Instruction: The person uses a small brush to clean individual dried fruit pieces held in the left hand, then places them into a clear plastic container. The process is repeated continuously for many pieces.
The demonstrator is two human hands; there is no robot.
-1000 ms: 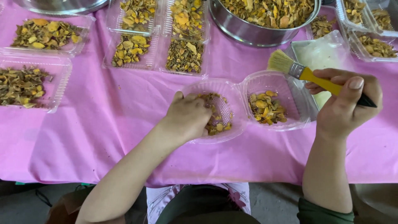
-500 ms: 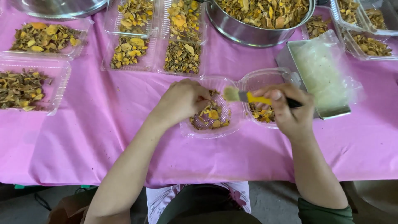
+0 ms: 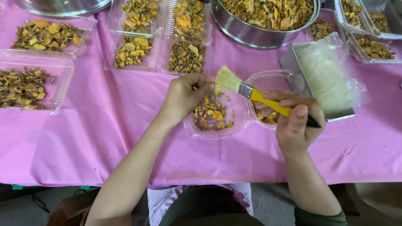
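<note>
A pink plastic cloth covers the desk under even daylight; below its front edge, grey concrete floor shows in shadow.

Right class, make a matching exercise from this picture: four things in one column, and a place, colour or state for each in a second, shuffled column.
1. brush
2. left hand
3. steel bowl
4. table cover

a. pink
b. yellow handle, held by the right hand
c. far side, full of dried pieces
d. fingertips at the bristles, over the open clear container

Pairs: 1-b, 2-d, 3-c, 4-a
</note>
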